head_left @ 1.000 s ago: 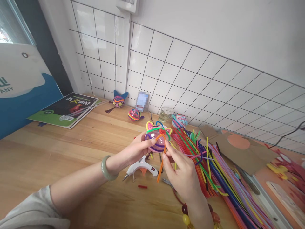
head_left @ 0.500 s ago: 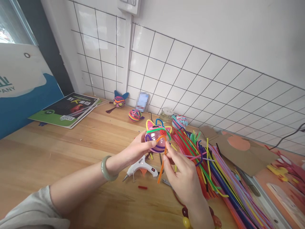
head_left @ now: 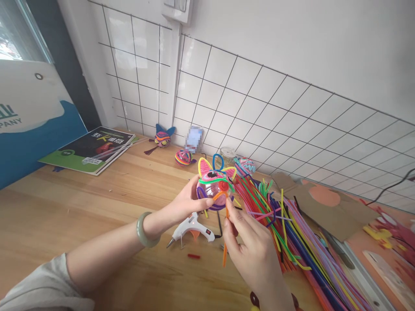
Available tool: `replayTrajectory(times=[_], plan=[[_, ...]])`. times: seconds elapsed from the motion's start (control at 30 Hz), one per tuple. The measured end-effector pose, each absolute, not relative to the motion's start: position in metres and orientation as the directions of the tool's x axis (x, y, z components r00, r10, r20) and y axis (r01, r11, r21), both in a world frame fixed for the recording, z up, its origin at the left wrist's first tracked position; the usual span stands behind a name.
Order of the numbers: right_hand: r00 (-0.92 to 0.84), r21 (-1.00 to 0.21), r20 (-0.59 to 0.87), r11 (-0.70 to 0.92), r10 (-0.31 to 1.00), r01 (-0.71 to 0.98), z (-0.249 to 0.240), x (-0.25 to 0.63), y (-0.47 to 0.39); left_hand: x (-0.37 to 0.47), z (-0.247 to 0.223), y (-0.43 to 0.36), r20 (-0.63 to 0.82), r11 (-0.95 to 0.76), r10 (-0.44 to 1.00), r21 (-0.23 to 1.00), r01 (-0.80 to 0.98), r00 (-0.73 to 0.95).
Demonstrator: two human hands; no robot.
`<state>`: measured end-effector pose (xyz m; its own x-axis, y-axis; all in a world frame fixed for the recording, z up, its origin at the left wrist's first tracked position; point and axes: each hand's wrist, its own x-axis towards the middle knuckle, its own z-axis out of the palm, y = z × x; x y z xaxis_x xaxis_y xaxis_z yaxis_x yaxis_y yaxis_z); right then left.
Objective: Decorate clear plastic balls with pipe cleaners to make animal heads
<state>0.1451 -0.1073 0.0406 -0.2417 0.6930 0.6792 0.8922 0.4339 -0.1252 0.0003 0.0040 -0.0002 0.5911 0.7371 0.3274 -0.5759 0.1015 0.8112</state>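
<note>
In my left hand (head_left: 186, 200) is a clear round ball ornament (head_left: 212, 189) decorated with pipe cleaners: pink ears edged in yellow, a blue loop on top, a green curve, a red coil and purple bands. My left thumb presses near one end of an orange pipe cleaner (head_left: 224, 250) that bends across the front of the ball. My right hand (head_left: 249, 235) pinches that orange pipe cleaner just below the bend, its free end hanging down. Below the ball a white hot glue gun (head_left: 194, 225) lies on the table, and a short red piece (head_left: 193, 256) is in front of it.
Bundled pipe cleaners (head_left: 301, 242) spread along the right, beside cardboard (head_left: 324, 207). At the back are a finished cat-like ornament (head_left: 162, 137), a striped ball (head_left: 183, 157), a blurred phone (head_left: 194, 139) and a glass jar (head_left: 228, 153). A magazine (head_left: 94, 149) lies at left.
The ball is tilted back, showing more of its ears and blue loop. My right hand has shifted slightly down and right, and the orange pipe cleaner's tail hangs straighter.
</note>
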Motion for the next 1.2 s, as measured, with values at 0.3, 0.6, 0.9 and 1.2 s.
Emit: replayTrajectory(times=[0.3,0.6,0.9,1.2], plan=[[-0.268,-0.075,0.666,0.421,0.696,0.904,0.042,0.145,-0.111,-0.001,0.005,0.004,0.376,0.068,0.717,0.801,-0.595,0.587],[-0.269,-0.064,0.673,0.417,0.689,0.907,0.04,0.145,-0.111,-0.004,0.006,0.006,0.446,-0.078,0.715,0.816,-0.572,0.539],[-0.264,-0.105,0.675,0.443,0.689,0.89,0.041,0.143,-0.109,-0.005,0.01,0.006,0.446,-0.095,0.727,0.818,-0.567,0.522],[-0.253,-0.14,0.667,0.451,0.701,0.881,0.039,0.145,-0.108,-0.005,0.011,0.007,0.451,-0.143,0.744,0.828,-0.543,0.492]])
